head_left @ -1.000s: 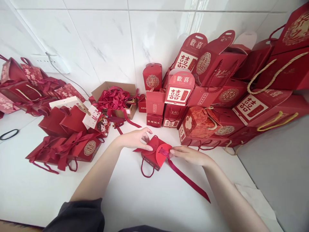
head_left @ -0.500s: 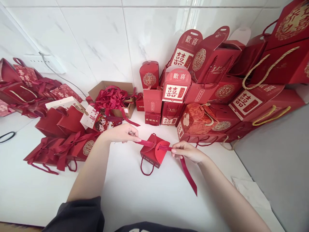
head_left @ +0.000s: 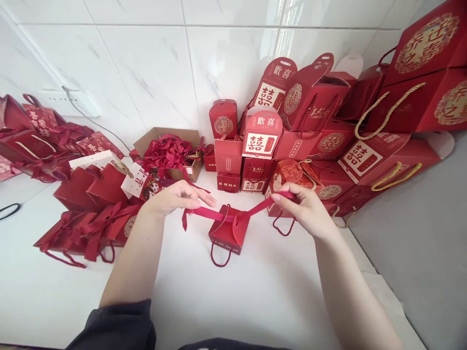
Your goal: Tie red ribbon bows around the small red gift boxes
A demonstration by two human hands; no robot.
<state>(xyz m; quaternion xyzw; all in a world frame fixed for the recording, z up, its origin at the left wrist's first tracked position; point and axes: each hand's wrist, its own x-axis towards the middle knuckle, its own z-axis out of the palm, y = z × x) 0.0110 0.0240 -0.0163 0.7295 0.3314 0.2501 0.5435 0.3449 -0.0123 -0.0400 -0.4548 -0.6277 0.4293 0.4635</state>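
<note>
The right hand pinches the satin ribbon crossing the small gift box on the white tabletop; whether the left hand grips it, I cannot tell. Even pulling should keep the flaps flat.

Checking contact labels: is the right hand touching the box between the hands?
No, the right hand holds the ribbon, clear of that box.

Gift box on tabletop, centre frame, ribbon across its top. Behind it, upper left of centre: carton, ribbon pile inside. Stacked gift boxes right of carton, before tiled wall. Ribbon-tied boxes, frame left.
</note>
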